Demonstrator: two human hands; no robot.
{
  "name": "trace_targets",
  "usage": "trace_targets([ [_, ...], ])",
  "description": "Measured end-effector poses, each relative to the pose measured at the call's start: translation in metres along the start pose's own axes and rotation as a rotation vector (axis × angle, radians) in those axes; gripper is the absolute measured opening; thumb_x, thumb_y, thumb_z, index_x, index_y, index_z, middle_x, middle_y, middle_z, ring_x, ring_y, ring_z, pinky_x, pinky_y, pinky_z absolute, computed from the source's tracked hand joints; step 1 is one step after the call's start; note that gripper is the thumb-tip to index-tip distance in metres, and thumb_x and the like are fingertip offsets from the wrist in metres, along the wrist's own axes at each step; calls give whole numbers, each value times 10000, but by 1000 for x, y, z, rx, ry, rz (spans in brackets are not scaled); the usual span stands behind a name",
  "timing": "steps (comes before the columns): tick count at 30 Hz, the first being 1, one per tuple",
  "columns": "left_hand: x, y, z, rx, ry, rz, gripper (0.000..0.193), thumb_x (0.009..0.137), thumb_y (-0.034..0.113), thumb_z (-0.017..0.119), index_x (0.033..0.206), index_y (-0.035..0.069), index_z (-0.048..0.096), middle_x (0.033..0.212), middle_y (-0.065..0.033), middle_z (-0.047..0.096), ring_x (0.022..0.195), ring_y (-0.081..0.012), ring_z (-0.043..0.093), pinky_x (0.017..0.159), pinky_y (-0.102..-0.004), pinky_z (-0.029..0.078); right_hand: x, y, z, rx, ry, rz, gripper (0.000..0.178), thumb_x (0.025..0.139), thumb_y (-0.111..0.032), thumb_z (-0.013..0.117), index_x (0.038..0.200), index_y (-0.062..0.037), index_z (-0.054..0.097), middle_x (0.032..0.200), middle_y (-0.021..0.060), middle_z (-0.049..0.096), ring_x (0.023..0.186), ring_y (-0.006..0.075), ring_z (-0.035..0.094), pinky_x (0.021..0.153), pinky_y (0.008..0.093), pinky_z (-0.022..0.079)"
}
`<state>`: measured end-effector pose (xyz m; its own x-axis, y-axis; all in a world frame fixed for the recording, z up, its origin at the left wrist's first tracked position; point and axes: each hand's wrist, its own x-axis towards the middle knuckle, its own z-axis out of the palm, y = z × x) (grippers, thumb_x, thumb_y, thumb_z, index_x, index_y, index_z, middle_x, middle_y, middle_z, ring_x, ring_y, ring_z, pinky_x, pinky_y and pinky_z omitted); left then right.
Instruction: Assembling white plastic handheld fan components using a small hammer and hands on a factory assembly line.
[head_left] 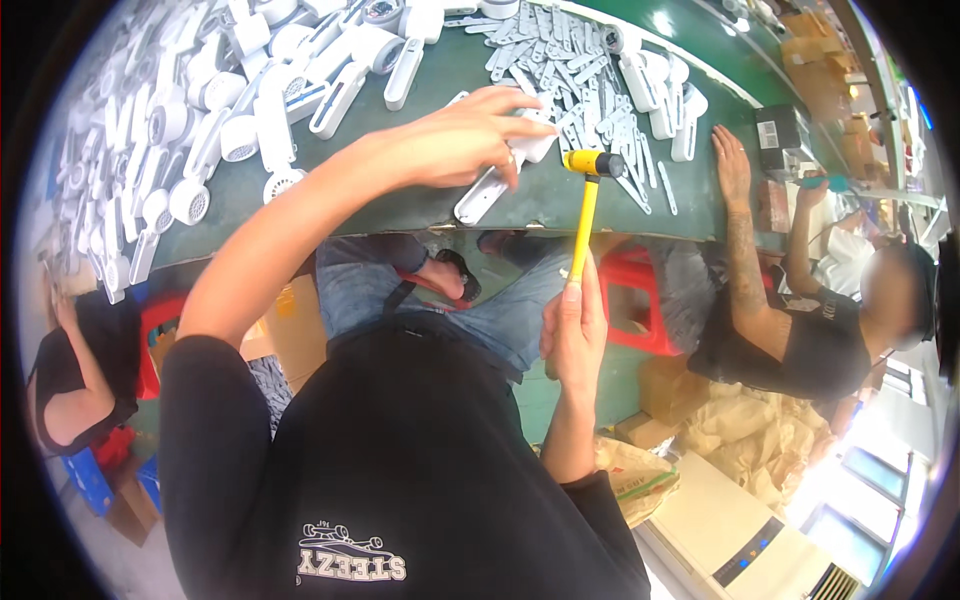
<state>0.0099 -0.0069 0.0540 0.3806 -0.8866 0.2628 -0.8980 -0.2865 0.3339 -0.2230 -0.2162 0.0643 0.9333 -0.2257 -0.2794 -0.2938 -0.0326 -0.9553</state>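
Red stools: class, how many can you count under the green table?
2. One red stool stands right of the person's knees, beside the right hand holding the yellow hammer. The other red stool is at the left, partly behind the left arm. More may be hidden.

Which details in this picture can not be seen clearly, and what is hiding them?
- Head view: the white plastic housing under the left hand is partly covered by the fingers, so its top end is hidden.
- The grip end of the yellow mallet is hidden inside the right hand.
- The heap of white parts at upper left is bent and cut off by the fisheye rim.
- The flat strips are too small to tell apart.
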Motion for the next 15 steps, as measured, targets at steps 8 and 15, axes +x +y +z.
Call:
trace_targets([
  [8,-54,81,91,-133,514,-588,701,841,298,864,1449,46,620,1241,-121,697,1191,-305,619,1077,-476,399,10,2,8,-12,-7,49,512,1162,-195,436,1666,-117,380,638,-80,402,521,10,367,476,206,316],
  [15,-64,6,61,-290,398,-617,467,908,175,786,1372,193,739,961,-103,744,913,-251,641,950,-372,401,14,-21,12,-306,-94,8,531,1145,-195,476,1660,-101,384,699,-1,534,603,50,455,565,246,428],
])
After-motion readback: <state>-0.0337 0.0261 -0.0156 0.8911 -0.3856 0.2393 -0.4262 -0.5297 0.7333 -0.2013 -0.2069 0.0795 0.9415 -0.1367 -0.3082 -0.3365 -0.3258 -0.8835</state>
